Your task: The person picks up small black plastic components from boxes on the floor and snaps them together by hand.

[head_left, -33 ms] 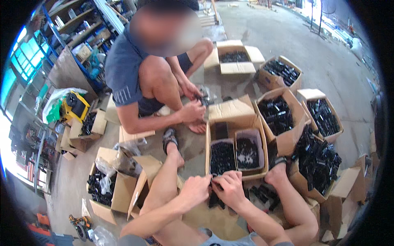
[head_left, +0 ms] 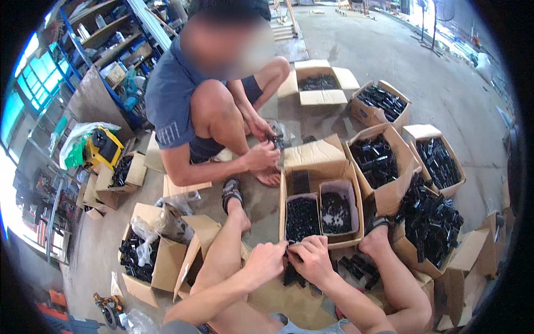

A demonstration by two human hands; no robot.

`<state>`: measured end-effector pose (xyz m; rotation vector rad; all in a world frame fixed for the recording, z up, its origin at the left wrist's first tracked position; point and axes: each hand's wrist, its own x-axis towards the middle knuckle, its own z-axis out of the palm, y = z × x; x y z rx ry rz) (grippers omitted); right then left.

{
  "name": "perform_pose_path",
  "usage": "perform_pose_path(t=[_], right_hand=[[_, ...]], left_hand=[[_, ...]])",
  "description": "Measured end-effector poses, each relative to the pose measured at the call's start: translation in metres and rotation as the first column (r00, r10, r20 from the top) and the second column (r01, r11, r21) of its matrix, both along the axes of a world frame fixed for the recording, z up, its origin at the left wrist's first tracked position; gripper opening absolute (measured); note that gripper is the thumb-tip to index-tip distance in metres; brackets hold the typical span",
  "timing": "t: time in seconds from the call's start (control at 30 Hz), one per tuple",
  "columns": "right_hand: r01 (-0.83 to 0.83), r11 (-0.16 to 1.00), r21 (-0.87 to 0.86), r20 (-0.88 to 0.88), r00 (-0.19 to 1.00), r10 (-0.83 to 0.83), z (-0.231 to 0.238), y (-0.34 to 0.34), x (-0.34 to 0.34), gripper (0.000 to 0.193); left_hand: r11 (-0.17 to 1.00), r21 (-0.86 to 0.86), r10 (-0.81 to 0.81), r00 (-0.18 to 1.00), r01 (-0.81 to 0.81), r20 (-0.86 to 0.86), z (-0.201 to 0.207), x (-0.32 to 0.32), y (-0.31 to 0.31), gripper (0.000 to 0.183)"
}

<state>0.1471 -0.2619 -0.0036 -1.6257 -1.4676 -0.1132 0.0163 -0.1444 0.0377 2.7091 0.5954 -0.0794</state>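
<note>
Peeking between hands (head_left: 310,257) — dark part (head_left: 287,250), long axis unclear.

Pale block lettering (head_left: 168,134) on the co-worker's dark blue sleeve (head_left: 173,117), toward ten o'clock from the centre of my feed, too small for me to read from here

A small, dark, black-looking piece (head_left: 287,249) sits pinched between the fingertips of the left hand (head_left: 267,260) and the right hand (head_left: 310,257), mostly covered by them, its exact shape hidden. It is held up at the near edge of an open brown cardboard box (head_left: 347,243), above loose, glossy black elongated pieces (head_left: 356,267).
</note>
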Motion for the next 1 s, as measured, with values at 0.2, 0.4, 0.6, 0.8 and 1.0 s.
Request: perform_pose_path(t=[0.2, 0.4, 0.6, 0.8, 1.0], right_hand=[[-0.066, 0.992, -0.106, -0.148, 0.988, 0.05, 0.01, -0.002, 0.01, 0.013], [-0.129, 0.984, -0.119, -0.093, 0.989, 0.118, 0.003, -0.012, 0.023, 0.014], [-0.089, 0.996, -0.014, -0.046, 0.995, 0.088, 0.006, -0.017, 0.02, 0.014], [0.028, 0.992, 0.12, -0.045, 0.999, -0.022, 0.024, -0.022, 0.023, 0.013], [0.307, 0.808, -0.503, -0.199, 0.869, -0.454, -0.084, -0.003, 0.116, 0.011]], left_hand=[[1.0, -0.021, -0.022, 0.999, 0.022, 0.033, 0.0, 0.002, -0.006, 0.033], [0.999, -0.025, -0.031, 0.999, 0.032, 0.036, -0.005, 0.006, -0.013, 0.035], [0.994, -0.094, 0.067, 0.991, -0.055, 0.119, 0.009, 0.006, -0.02, 0.038], [0.98, -0.11, 0.159, 0.984, -0.166, -0.075, 0.024, 0.007, -0.022, 0.05], [-0.26, -0.96, 0.581, 0.777, -0.108, -0.244, -0.01, -0.025, -0.026, 0.037]])
